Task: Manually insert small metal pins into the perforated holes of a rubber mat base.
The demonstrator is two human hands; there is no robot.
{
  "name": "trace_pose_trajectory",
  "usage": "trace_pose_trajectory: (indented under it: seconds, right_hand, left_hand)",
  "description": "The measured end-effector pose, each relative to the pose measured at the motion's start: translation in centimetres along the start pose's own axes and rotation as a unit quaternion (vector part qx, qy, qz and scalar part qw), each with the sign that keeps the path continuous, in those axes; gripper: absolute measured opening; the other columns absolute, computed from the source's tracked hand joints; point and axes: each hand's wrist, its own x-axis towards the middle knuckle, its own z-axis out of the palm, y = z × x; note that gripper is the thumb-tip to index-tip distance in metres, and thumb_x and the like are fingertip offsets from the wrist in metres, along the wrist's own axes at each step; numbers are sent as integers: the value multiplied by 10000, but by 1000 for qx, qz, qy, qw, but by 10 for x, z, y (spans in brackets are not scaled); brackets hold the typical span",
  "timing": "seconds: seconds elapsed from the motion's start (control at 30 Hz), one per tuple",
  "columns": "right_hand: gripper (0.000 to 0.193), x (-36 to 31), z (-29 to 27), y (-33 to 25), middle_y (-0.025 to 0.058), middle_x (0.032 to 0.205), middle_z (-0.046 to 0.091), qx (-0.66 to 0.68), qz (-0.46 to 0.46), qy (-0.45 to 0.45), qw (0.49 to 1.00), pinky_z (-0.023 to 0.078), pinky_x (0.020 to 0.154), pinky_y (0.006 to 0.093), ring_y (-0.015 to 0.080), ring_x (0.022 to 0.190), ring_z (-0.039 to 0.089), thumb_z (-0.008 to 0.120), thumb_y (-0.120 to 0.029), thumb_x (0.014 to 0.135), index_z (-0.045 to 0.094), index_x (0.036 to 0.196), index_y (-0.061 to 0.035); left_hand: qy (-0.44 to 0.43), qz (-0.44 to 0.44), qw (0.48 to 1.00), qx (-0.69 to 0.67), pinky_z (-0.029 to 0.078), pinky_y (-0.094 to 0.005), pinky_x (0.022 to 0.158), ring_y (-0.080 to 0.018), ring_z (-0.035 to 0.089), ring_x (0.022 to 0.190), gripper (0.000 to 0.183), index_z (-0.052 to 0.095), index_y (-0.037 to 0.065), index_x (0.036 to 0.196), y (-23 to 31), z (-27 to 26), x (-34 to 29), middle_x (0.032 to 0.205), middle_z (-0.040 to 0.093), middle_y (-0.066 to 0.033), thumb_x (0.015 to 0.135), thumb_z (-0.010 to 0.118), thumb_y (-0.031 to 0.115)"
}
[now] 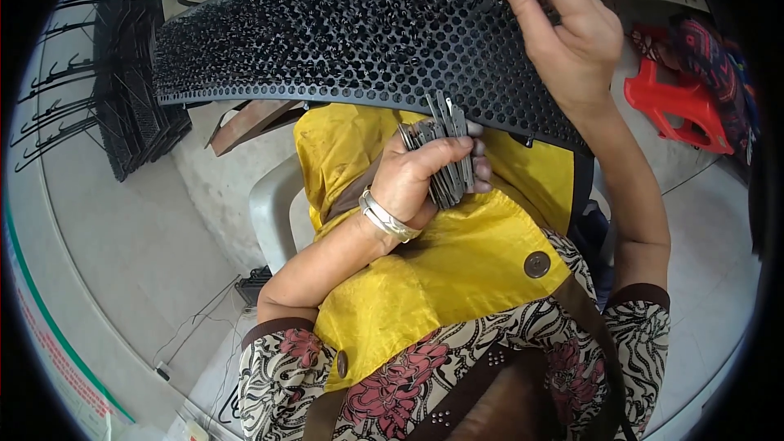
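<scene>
Nearest the camera, at six o'clock, a patterned floral sleeve and a yellow cloth (457,253) cover the person's lap, the cloth bearing a round brown button (536,265). Just above it, near the centre of the view, the left hand (420,180) is curled tight around a bundle of thin grey metal strips (445,151); the fingers wrap across the bundle from the front, and the strip ends fan out upward toward twelve o'clock, touching the lower edge of the black perforated tray (327,41). A silver bangle (386,218) sits on that wrist.

The tray, a long honeycomb board studded with small upright pieces, arches across the upper half from ten o'clock to two o'clock. The right hand (567,28), at one o'clock, grips its far right end: the fingers are bent over the top surface and the palm is against the edge, so the hand is closed on the tray.

Behind the lap, at eight o'clock, part of a pale plastic chair (273,212) shows. Farther out, at ten o'clock, a stack of similar black trays (135,106) stands on the floor, and at three o'clock a red plastic stool (678,102) sits well apart from the hands.
</scene>
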Motion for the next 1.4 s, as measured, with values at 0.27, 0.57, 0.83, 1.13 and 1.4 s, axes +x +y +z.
trace_pose_trajectory:
  seconds: [0.27,0.57,0.83,1.13,1.4]
  right_hand:
    - [153,7,61,45,147,681,493,244,-425,277,827,413,522,341,287,587,495,541,83,589,529,736,43]
    - [117,-1,20,22,136,655,441,-45,-262,-72,961,387,509,344,270,586,451,509,21,567,512,685,27]
    - [136,-27,10,20,42,650,570,-50,-175,-96,979,405,486,215,65,547,525,628,21,689,583,816,30]
    - [85,-54,-16,-8,12,610,554,260,197,-284,902,376,465,155,28,514,471,615,-12,734,590,801,32]
    - [93,-49,-18,-9,-6,624,557,291,287,-233,883,364,439,146,13,500,467,617,-6,736,586,820,17]
  left_hand:
    - [11,-4,999,31,505,-302,549,-193,577,583,129,540,-29,864,1,-3,0,676,570,-111,742,572,0]
    - [6,9,999,43,482,-288,537,-201,576,557,112,535,-18,818,2,-1,-3,651,576,-119,726,597,-25]
    - [4,35,998,48,486,-282,540,-194,581,571,147,539,-20,844,2,1,-3,664,580,-107,716,611,-27]
    - [-10,33,998,60,490,-264,548,-175,582,579,106,547,-12,839,2,4,-3,678,582,-90,748,597,7]
    - [-20,87,990,105,485,-260,508,-172,580,553,113,543,-30,837,-3,-2,-1,679,584,-93,780,583,59]
